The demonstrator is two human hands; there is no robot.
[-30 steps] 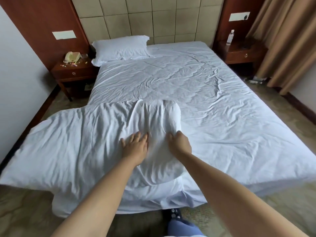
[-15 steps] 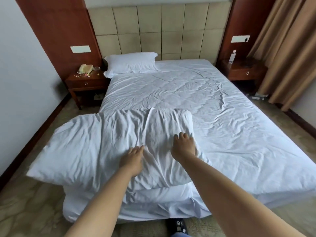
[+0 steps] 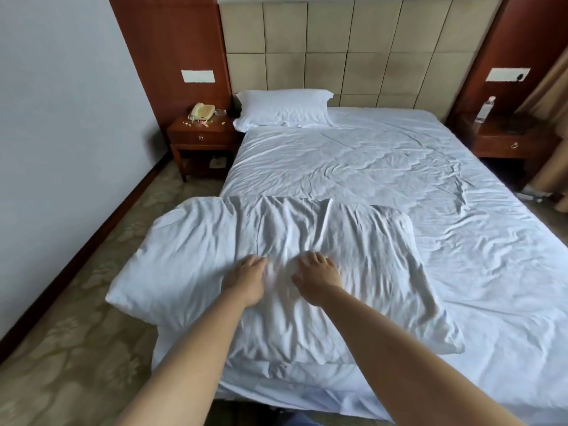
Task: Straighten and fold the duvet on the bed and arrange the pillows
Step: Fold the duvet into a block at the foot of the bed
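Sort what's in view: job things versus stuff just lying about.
Job: folded duvet under left hand and right hand; pillow; bed.
Lying about: telephone, water bottle, nightstands, curtain.
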